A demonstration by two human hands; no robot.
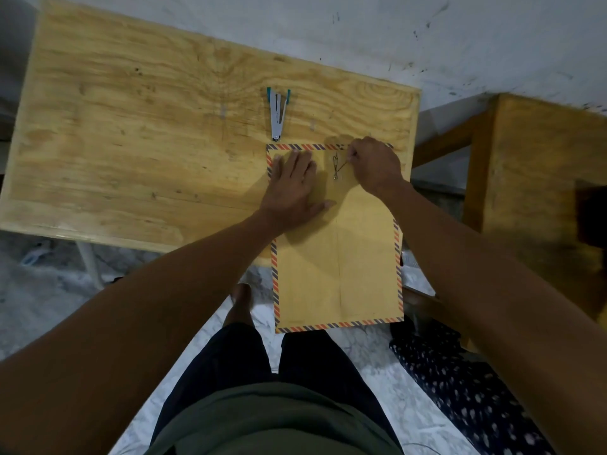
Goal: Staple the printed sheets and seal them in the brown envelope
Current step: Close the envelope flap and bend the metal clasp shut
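Left hand (294,182) flat, pinning envelope (338,257); right hand (374,165) pinching string (342,166) at 12 o'clock. Keep taut, wind round both buttons.

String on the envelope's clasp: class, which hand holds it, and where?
The right hand pinches the closure string at its free end, beside the two eyelets. The left hand only presses flat on the brown envelope.

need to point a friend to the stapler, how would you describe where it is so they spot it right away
On the wooden table, look just beyond the far edge of the brown envelope, past the left hand. The stapler lies alone there, the only silver metal thing, with teal tips.
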